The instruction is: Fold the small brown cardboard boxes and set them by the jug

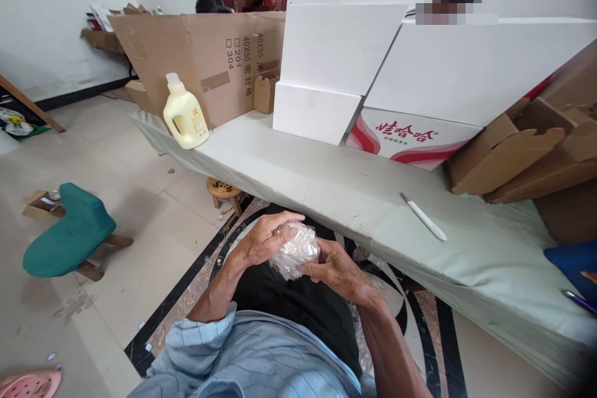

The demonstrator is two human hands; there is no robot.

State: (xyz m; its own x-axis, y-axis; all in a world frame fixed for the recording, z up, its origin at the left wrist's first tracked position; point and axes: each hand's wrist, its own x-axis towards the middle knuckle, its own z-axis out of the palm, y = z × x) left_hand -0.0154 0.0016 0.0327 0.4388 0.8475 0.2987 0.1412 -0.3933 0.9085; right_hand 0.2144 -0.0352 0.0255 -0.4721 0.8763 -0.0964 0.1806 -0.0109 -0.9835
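Note:
Between my two hands, above my lap, is a crumpled bundle of clear plastic wrap [295, 253]; it looks like bubble wrap, and whatever may be inside cannot be made out. My left hand [265, 239] grips its left and upper side, thumb lying across the top. On the right side, my right hand [338, 267] clasps it with the thumb in front and the fingers partly hidden behind. Beyond the hands runs the edge of a cloth-covered table [308, 168]. A white-handled knife [423, 216] lies on the cloth to the right.
A pale yellow jug [185, 113] stands at the table's left end before a large cardboard sheet [163, 50]. White boxes [321, 112] are stacked at the back, open cardboard cartons [508, 149] at right. A green-covered stool [69, 236] and a small wooden stool [224, 189] stand on the floor.

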